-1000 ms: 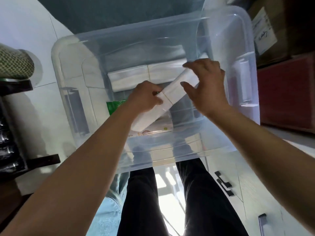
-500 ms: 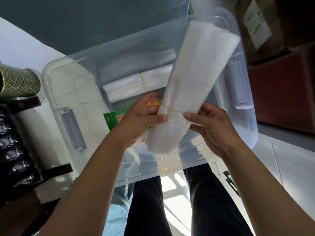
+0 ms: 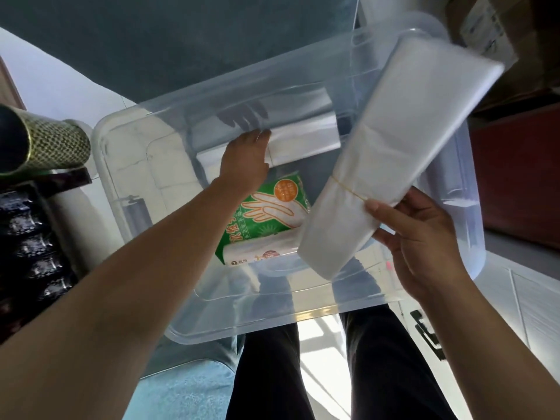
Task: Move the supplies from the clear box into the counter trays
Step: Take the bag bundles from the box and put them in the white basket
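- Right hand (image 3: 421, 241) at near right, grasping a rubber-banded bundle of clear plastic bags (image 3: 391, 153), thumb pressed on its front just beside the yellow band.
- Bundle held lifted above the clear box (image 3: 188, 313), tilted, upper end angled toward far right past the box's right wall, lower end over the near right part of the box.
- Left hand (image 3: 245, 162) reaching deep into the box at centre, fingers stretched onto a white folded stack (image 3: 303, 140) lying along the far wall; cannot tell whether grasping or merely touching.
- Green glove packet (image 3: 266, 213) flat on the box floor, just near of the left hand, partly tucked under the bundle's lower end.
- Gold-patterned cylinder (image 3: 51, 144) at far left, outside the box, lying on a dark shelf edge.
- Dark trouser legs (image 3: 333, 374) below the near rim.
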`<state>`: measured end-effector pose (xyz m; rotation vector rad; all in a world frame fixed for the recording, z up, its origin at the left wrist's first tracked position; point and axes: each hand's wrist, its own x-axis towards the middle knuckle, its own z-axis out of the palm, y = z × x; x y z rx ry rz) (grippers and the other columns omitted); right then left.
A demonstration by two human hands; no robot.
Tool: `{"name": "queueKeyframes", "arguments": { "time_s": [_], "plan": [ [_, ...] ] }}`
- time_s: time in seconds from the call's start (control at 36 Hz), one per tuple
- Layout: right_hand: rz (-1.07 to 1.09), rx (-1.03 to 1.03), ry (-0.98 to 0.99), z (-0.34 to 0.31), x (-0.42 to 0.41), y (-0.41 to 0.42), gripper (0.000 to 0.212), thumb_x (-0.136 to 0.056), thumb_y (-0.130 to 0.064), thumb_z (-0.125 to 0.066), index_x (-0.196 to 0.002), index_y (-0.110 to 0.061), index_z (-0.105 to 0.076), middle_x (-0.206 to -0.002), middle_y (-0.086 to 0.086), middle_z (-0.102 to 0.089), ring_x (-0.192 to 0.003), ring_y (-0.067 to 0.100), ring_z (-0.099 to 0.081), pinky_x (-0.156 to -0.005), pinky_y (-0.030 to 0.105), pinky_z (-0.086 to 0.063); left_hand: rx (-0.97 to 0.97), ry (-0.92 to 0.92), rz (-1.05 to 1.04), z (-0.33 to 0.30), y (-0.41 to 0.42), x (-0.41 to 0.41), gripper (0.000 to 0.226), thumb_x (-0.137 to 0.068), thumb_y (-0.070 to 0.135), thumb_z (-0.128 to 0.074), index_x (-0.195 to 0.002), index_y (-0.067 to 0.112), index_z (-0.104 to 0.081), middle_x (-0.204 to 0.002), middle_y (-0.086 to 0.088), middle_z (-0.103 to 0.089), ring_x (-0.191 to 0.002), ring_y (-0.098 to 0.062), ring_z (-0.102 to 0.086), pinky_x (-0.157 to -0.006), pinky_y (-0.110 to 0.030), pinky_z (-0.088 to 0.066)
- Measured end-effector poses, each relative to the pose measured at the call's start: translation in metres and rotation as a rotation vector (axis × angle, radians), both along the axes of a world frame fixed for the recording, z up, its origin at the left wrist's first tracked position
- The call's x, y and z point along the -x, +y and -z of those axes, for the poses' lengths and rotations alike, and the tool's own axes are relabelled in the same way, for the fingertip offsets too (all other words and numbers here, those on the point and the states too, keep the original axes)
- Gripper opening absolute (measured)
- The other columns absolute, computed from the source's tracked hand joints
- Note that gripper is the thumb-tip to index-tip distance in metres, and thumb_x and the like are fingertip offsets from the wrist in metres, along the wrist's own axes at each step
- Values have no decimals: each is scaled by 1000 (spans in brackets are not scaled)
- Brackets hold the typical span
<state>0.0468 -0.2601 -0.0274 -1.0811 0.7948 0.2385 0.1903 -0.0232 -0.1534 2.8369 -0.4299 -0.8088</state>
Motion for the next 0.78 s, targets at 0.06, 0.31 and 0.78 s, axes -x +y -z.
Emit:
{"name": "queueKeyframes", "arguments": {
  "time_s": [0.06, 0.31, 0.78],
  "plan": [
    [2, -8, 7, 4, -1, -3, 35, -79, -6, -75, -113, -16, -72, -111, 3, -75, -104, 23, -71, -78, 33, -58, -38, -1, -5, 9, -3, -1, 73, -84, 16, -71, -148, 7, -36, -148, -15, -46, -131, -34, -47, -107, -42, -39],
    [-26, 4, 24, 13, -1, -6, 36, -78, -11, -76, -113, -19, -72, -114, 2, -74, -106, 22, -70, -81, 35, -58, -207, -10, -97, 31, -11, 1, 77, -80, 9, -73, -146, 15, -36, -139, -17, -45, -128, -36, -42, -105, -44, -35],
    [-11, 26, 35, 5, 0, -8, 36, -81, -2, -72, -115, -14, -71, -115, 3, -74, -106, 23, -70, -82, 35, -58, -19, -141, -152, 14, -25, 39, 52, -87, -5, -50, -133, 18, -48, -89, -8, -63, -76, -29, -62, -64, -33, -40]
  ]
}}
